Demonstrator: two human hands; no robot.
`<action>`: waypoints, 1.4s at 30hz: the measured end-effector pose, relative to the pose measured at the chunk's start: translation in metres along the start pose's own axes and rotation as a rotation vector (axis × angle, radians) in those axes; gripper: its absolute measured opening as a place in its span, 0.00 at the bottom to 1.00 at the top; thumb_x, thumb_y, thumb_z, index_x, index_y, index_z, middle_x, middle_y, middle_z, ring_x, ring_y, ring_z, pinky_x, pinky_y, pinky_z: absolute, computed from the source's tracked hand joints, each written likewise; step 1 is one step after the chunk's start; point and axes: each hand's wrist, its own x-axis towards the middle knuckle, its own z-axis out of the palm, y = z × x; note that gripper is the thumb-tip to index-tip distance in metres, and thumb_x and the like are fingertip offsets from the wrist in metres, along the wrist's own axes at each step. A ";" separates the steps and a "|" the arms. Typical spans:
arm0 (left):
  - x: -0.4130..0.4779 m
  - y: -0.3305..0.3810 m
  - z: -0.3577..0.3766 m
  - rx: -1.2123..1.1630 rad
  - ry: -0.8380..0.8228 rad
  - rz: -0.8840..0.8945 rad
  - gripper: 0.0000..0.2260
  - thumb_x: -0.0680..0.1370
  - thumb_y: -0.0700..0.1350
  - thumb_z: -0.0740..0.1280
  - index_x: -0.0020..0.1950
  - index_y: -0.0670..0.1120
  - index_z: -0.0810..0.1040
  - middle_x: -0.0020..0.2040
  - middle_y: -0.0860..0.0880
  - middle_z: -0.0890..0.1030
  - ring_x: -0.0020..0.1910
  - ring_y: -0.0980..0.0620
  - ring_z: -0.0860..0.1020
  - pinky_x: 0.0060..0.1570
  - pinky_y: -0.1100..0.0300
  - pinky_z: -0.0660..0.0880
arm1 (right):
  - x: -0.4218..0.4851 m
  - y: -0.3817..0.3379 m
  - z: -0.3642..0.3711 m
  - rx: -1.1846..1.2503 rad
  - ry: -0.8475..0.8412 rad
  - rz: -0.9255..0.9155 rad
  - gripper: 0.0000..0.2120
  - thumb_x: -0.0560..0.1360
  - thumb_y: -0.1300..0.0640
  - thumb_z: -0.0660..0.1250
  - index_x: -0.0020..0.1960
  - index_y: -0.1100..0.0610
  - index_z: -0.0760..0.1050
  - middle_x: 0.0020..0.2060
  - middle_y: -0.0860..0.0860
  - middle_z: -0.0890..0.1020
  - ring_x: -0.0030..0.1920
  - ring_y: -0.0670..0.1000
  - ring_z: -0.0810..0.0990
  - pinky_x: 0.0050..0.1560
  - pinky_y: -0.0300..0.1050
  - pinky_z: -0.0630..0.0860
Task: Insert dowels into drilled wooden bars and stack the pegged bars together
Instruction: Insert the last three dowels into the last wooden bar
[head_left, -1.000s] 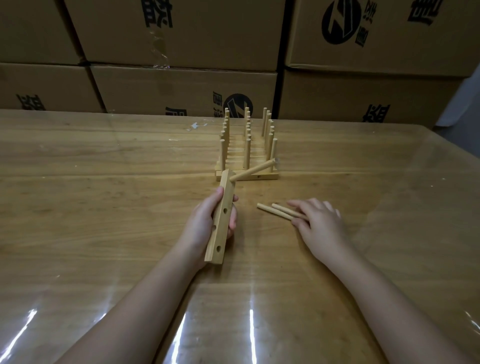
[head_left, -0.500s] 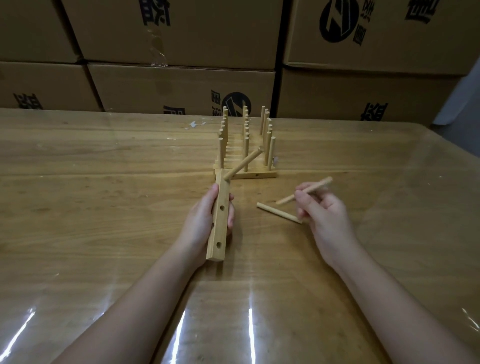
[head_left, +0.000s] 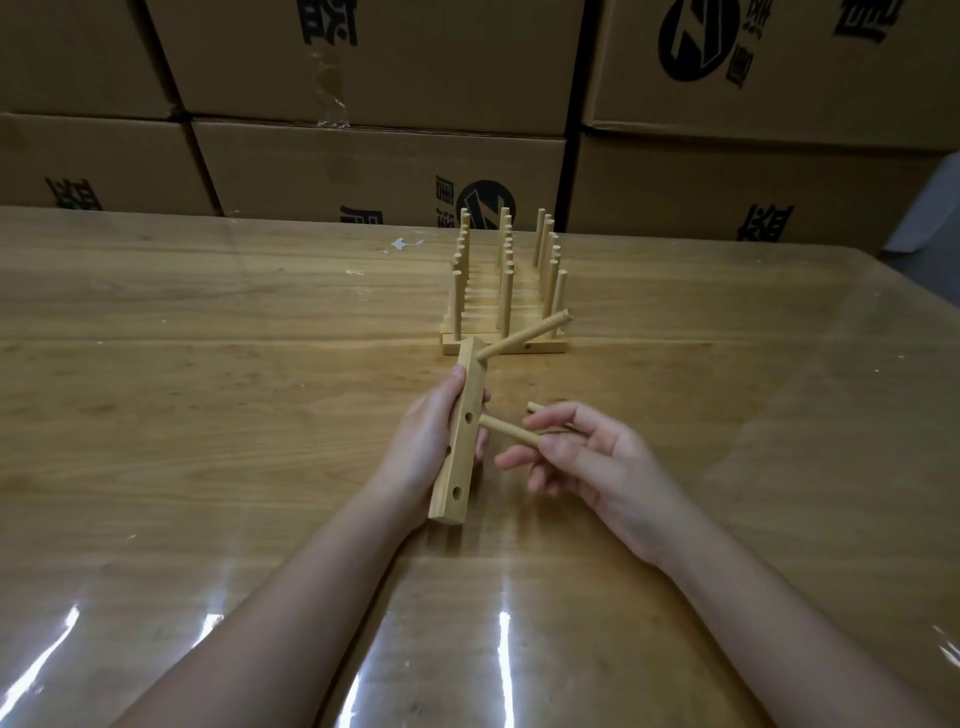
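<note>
Gripping the drilled bar (head_left: 460, 441), the left hand (head_left: 428, 441) presents it while the right hand (head_left: 597, 462) pinches a dowel (head_left: 506, 430) beside its middle hole; one peg (head_left: 522, 340) is seated, the other holes are empty, and the pegged stack (head_left: 504, 312) stands beyond both hands.

Printed cardboard boxes (head_left: 379, 171) stacked behind; glossy wooden table (head_left: 208, 415) in front.

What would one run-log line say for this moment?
left hand: holds bar, top dowel fitted | right hand: pinches second dowel, tip beside middle hole | spare dowel: on table | stack: behind
</note>
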 end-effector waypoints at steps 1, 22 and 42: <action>0.000 0.000 0.000 0.016 -0.003 -0.004 0.19 0.80 0.57 0.56 0.49 0.43 0.78 0.28 0.49 0.76 0.26 0.54 0.74 0.31 0.62 0.73 | 0.000 0.000 0.001 -0.041 0.013 0.000 0.13 0.72 0.53 0.67 0.55 0.55 0.75 0.47 0.58 0.84 0.38 0.50 0.81 0.40 0.39 0.76; 0.005 -0.009 0.006 0.126 0.053 0.174 0.17 0.80 0.55 0.57 0.51 0.43 0.77 0.44 0.48 0.80 0.44 0.56 0.79 0.47 0.65 0.73 | -0.008 -0.007 0.018 -1.432 0.342 -0.530 0.10 0.76 0.58 0.62 0.52 0.54 0.81 0.38 0.48 0.81 0.37 0.51 0.75 0.38 0.42 0.63; 0.005 -0.006 0.006 0.258 0.011 0.231 0.20 0.81 0.52 0.57 0.52 0.33 0.72 0.44 0.43 0.74 0.44 0.48 0.72 0.49 0.54 0.68 | -0.009 -0.008 0.023 -1.348 0.305 -0.442 0.13 0.70 0.66 0.64 0.50 0.56 0.81 0.36 0.49 0.80 0.37 0.51 0.78 0.40 0.41 0.64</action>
